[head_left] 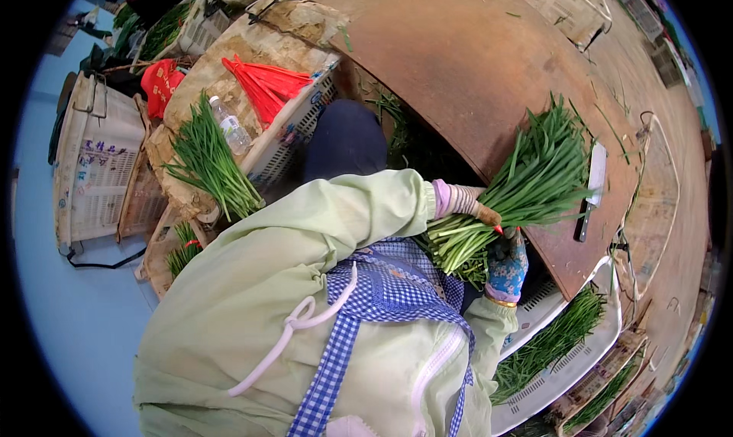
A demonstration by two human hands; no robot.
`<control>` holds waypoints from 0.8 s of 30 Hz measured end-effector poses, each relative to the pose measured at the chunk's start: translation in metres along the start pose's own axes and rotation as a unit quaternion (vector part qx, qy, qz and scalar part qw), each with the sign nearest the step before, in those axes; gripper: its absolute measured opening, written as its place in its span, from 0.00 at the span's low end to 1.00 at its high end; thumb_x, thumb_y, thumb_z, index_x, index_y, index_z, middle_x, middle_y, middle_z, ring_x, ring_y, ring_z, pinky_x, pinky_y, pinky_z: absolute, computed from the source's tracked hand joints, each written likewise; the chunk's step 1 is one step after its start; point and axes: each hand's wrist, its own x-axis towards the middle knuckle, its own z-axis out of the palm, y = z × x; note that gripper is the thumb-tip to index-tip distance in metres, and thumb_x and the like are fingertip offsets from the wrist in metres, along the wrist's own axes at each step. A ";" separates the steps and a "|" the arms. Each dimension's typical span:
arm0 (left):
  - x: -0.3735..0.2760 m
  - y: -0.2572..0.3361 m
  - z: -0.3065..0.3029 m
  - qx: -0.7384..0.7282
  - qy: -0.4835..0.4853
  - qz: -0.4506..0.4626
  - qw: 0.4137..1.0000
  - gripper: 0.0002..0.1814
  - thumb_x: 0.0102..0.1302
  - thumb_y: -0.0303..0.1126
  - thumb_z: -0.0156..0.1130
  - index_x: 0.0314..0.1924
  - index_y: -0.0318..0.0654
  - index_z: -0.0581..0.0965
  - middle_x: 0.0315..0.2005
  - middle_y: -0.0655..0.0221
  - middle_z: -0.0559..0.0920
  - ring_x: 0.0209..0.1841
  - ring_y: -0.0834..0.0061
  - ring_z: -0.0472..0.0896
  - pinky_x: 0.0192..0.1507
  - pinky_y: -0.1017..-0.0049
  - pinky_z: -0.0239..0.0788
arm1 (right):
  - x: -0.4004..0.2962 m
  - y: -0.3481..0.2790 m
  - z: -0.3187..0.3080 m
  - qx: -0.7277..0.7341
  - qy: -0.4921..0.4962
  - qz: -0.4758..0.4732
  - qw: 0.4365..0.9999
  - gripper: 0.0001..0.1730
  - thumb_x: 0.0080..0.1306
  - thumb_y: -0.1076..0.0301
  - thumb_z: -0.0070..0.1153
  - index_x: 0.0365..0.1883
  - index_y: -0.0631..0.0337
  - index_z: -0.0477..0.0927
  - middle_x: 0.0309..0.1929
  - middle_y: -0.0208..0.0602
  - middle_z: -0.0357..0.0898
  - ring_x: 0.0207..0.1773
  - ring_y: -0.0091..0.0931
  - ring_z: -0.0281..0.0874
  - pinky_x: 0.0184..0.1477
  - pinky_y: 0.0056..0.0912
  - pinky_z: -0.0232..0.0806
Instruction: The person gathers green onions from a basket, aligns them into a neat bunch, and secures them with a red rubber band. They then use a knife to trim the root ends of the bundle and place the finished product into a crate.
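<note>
A thick bundle of garlic chives [538, 156] lies across the edge of a brown board, leaves over the board and pale cut stems towards my lap. My left hand [467, 201], in a striped glove with worn brown fingertips, grips it around the stems. Just below, my right hand [507, 265] wears a blue floral glove with dark fingers; its fingertips seem to pinch a bit of red tie strip [518, 229], and some fingers are hidden by the stems. More red shows at my left fingertips. A knife [592, 191] with a black handle rests beside the leaves.
The brown board [446, 65] stands before me. Left, a covered crate holds red strips [266, 85], a plastic bottle [229, 125] and loose chives [215, 162]. A tied bunch [184, 251] sits lower. A white crate [607, 322] of chives stands right.
</note>
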 end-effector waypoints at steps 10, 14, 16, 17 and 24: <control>-0.027 0.020 0.039 -0.172 0.094 -0.123 0.973 0.38 0.40 0.36 0.78 0.52 0.36 0.71 0.43 0.67 0.79 0.46 0.75 0.75 0.49 0.71 0.68 | -0.029 0.004 -0.005 -0.070 0.132 -0.010 0.989 0.17 0.66 0.59 0.48 0.46 0.61 0.75 0.26 0.21 0.71 0.22 0.14 0.57 0.26 0.14 0.54; -0.027 0.016 0.037 -0.282 0.020 -0.044 0.958 0.30 0.51 0.26 0.70 0.55 0.38 0.70 0.46 0.69 0.78 0.49 0.77 0.74 0.49 0.75 0.68 | -0.044 -0.008 0.031 -0.224 0.088 -0.108 0.965 0.16 0.66 0.58 0.47 0.44 0.61 0.75 0.27 0.23 0.72 0.25 0.14 0.62 0.28 0.18 0.57; -0.039 0.072 0.044 -0.273 0.029 0.050 0.960 0.25 0.52 0.27 0.68 0.52 0.42 0.73 0.41 0.71 0.80 0.43 0.80 0.77 0.44 0.75 0.71 | -0.055 -0.019 0.055 -0.225 0.077 -0.156 0.959 0.15 0.68 0.64 0.45 0.47 0.63 0.73 0.37 0.29 0.74 0.36 0.19 0.69 0.38 0.21 0.63; -0.040 0.085 0.033 -0.273 0.010 -0.003 0.962 0.27 0.53 0.26 0.68 0.55 0.40 0.71 0.46 0.70 0.78 0.46 0.79 0.76 0.46 0.74 0.71 | -0.050 -0.021 0.066 -0.234 0.083 -0.220 0.943 0.14 0.69 0.66 0.44 0.49 0.62 0.72 0.40 0.29 0.73 0.39 0.19 0.69 0.39 0.19 0.64; 0.015 0.235 -0.051 0.116 -0.092 0.266 0.952 0.34 0.49 0.29 0.71 0.56 0.34 0.66 0.49 0.64 0.73 0.50 0.73 0.71 0.50 0.70 0.65 | 0.003 -0.125 0.116 -0.569 -0.102 -0.402 0.710 0.13 0.59 0.73 0.56 0.42 0.67 0.77 0.35 0.42 0.77 0.36 0.32 0.75 0.38 0.31 0.67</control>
